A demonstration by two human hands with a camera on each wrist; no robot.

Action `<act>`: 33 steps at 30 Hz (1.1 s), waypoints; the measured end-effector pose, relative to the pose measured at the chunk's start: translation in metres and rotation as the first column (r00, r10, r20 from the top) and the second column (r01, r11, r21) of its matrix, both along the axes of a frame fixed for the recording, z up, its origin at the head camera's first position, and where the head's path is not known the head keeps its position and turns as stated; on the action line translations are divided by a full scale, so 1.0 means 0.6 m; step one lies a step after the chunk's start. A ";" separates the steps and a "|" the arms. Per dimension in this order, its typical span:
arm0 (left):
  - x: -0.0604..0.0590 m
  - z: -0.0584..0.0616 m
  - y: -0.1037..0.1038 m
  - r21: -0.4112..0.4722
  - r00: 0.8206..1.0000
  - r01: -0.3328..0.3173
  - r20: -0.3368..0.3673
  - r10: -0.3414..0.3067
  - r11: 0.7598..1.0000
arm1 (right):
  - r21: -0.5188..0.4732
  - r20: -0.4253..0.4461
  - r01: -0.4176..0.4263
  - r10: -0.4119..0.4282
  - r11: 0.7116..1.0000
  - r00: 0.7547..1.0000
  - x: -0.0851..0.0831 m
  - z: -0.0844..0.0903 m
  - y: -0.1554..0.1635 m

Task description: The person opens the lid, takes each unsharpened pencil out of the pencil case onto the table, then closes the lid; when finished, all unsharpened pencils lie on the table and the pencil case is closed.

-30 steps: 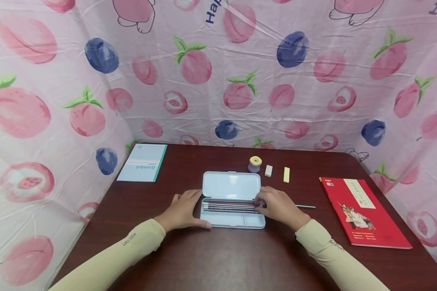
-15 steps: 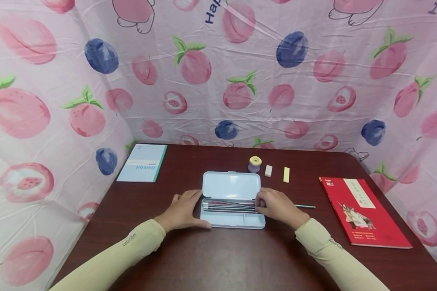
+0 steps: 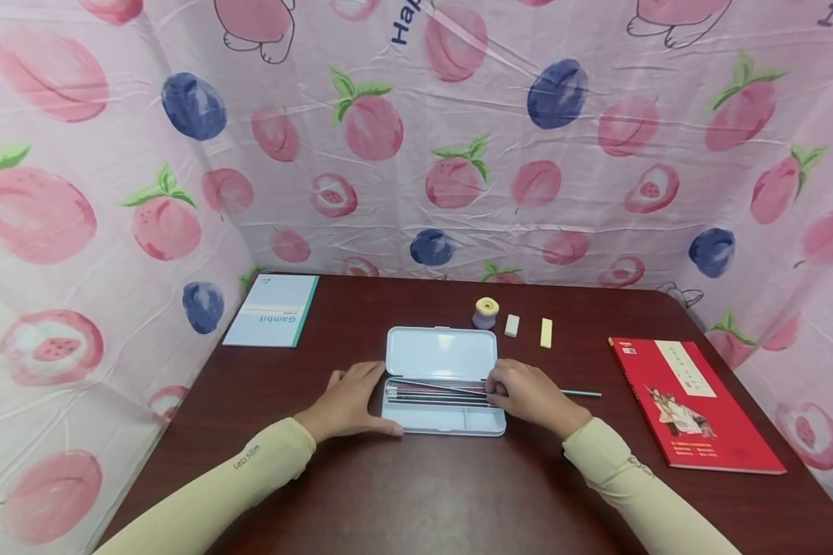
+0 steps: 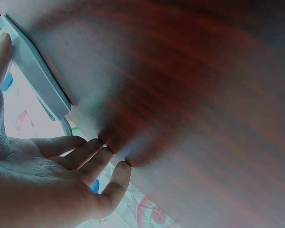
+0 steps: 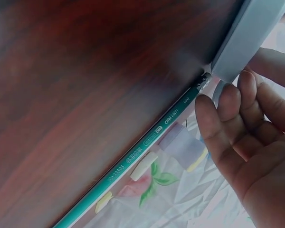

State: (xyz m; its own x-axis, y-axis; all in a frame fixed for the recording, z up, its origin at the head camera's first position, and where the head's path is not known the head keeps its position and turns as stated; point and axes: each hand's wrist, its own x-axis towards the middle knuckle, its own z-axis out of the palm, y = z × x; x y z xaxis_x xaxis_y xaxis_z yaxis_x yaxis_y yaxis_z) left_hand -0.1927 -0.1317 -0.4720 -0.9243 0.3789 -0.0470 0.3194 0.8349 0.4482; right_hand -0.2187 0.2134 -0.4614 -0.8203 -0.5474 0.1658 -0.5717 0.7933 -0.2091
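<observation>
An open white pencil case [image 3: 439, 422] lies mid-table with several pencils [image 3: 430, 395] in its tray. My left hand [image 3: 361, 385] rests flat on the table, fingers straight, against the case's left end [image 4: 33, 71]. At the right end my right hand [image 3: 494, 389] has its fingers curled and pinches the end of a reddish pencil [image 3: 437, 385], which slants across the tray. A green pencil [image 3: 583, 394] lies on the table just right of that hand and runs beside the case [image 5: 249, 33] in the right wrist view [image 5: 147, 147].
Behind the case stand a purple and yellow sharpener [image 3: 486, 313], a white eraser [image 3: 511, 325] and a yellow eraser [image 3: 545, 333]. A light blue notebook [image 3: 272, 310] lies far left and a red book [image 3: 694, 405] at the right. Pink fruit-print cloth [image 3: 416, 154] walls in the table.
The right hand's fingers have closed on the reddish pencil's end, and the pencil now slants in the tray instead of lying level. The left hand has stayed put.
</observation>
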 end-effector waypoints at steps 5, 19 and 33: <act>0.000 0.002 0.000 0.002 1.000 0.002 0.003 -0.002 1.000 | 0.022 -0.071 -0.026 0.027 0.999 0.997 0.005 -0.003 0.002; -0.001 -0.002 -0.001 0.009 1.000 0.004 0.002 -0.004 1.000 | 0.046 -0.107 0.002 0.003 0.999 0.994 0.020 0.006 0.030; 0.001 -0.001 0.000 0.004 1.000 0.006 0.003 -0.006 1.000 | 0.046 -0.092 0.048 -0.043 0.998 0.995 0.035 0.004 0.081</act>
